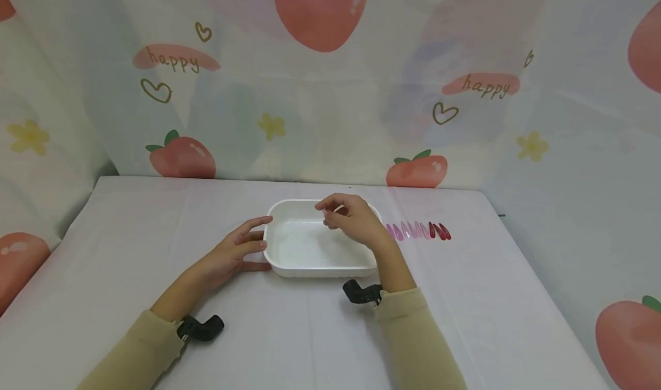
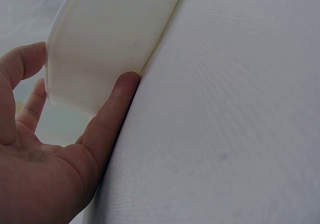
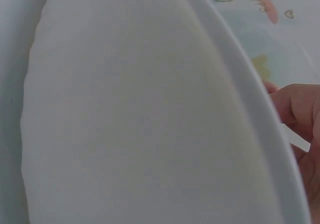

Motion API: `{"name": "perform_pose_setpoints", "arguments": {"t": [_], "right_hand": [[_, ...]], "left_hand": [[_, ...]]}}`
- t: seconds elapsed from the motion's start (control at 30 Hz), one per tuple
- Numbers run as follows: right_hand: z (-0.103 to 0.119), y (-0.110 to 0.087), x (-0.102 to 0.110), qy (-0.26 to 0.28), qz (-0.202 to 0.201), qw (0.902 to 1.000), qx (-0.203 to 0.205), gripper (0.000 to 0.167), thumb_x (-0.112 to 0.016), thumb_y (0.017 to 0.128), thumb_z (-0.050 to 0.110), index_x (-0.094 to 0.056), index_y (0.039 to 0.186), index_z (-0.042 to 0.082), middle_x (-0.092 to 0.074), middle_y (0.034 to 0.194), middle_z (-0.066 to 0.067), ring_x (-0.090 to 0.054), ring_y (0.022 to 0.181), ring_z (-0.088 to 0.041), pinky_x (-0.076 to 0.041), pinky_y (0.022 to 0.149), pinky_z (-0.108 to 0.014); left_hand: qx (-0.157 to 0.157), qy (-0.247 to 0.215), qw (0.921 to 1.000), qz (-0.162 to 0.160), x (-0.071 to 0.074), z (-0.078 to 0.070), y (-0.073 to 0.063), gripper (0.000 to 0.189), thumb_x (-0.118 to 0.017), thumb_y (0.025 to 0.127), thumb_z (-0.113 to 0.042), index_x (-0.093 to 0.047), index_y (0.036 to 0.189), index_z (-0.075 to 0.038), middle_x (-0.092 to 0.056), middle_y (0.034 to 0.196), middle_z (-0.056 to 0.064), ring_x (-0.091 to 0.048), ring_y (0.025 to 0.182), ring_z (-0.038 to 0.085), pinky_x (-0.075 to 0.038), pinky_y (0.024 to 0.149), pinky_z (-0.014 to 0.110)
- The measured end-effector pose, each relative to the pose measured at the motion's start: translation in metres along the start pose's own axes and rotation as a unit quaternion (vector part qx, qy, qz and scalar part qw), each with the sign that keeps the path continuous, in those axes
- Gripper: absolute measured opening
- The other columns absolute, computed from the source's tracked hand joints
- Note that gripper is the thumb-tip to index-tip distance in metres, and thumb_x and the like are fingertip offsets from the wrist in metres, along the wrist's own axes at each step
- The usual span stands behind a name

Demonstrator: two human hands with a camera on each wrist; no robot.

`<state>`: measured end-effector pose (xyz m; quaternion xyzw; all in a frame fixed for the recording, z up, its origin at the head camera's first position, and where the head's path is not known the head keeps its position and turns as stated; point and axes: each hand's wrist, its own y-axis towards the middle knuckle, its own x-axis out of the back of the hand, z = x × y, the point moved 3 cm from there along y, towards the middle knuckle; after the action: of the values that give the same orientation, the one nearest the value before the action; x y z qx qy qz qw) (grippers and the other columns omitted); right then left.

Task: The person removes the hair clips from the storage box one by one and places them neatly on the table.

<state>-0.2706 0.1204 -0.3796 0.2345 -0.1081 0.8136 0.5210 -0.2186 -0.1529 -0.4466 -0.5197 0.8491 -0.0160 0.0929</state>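
Observation:
A white rectangular tray (image 1: 320, 270) with rounded corners stands on the table. At its left end my left hand (image 1: 232, 258) touches the rim and outer wall with spread fingertips. The left wrist view shows one finger (image 2: 117, 97) low along the wall by the tabletop, others at the rim. Above the tray's inside is my right hand (image 1: 353, 221), its thumb and fingers bent towards each other. Whether a small thing sits between those fingertips is too small to tell. The right wrist view shows the tray's rim (image 3: 250, 89) and pale inside, but not the right fingers.
Right of the tray lies a row of several slim teardrop-shaped pieces, like snap hair clips, pale pink ones (image 1: 413, 230) and dark red ones (image 1: 440, 231). A white cloth (image 1: 248, 332) covers the table. Behind hangs a fruit-printed curtain (image 1: 330, 103). Black camera mounts (image 1: 203, 328) project from both wrists.

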Motion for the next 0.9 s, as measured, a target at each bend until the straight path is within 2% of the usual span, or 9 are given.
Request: {"name": "perform_pose_setpoints", "arguments": {"t": [0.2, 0.6, 0.9], "right_hand": [[-0.003, -0.002, 0.01, 0.025, -0.02, 0.9995, 0.001, 0.025, -0.06, 0.098, 0.011, -0.067, 0.121, 0.003, -0.066, 0.111, -0.024, -0.067, 0.089, -0.03, -0.06, 0.082, -0.036], [-0.015, -0.004, 0.026, 0.052, -0.065, 0.9965, -0.004, 0.026, -0.061, 0.098, 0.009, -0.065, 0.121, -0.001, -0.063, 0.11, -0.025, -0.066, 0.096, -0.04, -0.06, 0.079, -0.029], [-0.022, -0.005, 0.034, 0.05, -0.105, 0.9929, -0.024, 0.023, -0.061, 0.098, 0.01, -0.066, 0.119, 0.001, -0.064, 0.103, -0.016, -0.067, 0.089, -0.027, -0.06, 0.077, -0.027]], "left_hand": [[0.001, 0.004, 1.0, 0.002, 0.001, 0.002, 0.0, 0.062, -0.053, 0.102, -0.008, -0.027, 0.157, -0.019, -0.03, 0.156, 0.021, -0.052, 0.128, 0.036, -0.054, 0.094, 0.055], [0.0, 0.006, 1.0, 0.003, 0.001, 0.001, 0.0, 0.062, -0.054, 0.102, -0.01, -0.026, 0.157, -0.019, -0.03, 0.156, 0.021, -0.049, 0.13, 0.038, -0.054, 0.094, 0.054], [0.0, 0.004, 1.0, 0.002, 0.0, 0.0, 0.0, 0.061, -0.052, 0.103, -0.008, -0.027, 0.157, -0.019, -0.031, 0.155, 0.021, -0.05, 0.128, 0.037, -0.054, 0.094, 0.054]]}}
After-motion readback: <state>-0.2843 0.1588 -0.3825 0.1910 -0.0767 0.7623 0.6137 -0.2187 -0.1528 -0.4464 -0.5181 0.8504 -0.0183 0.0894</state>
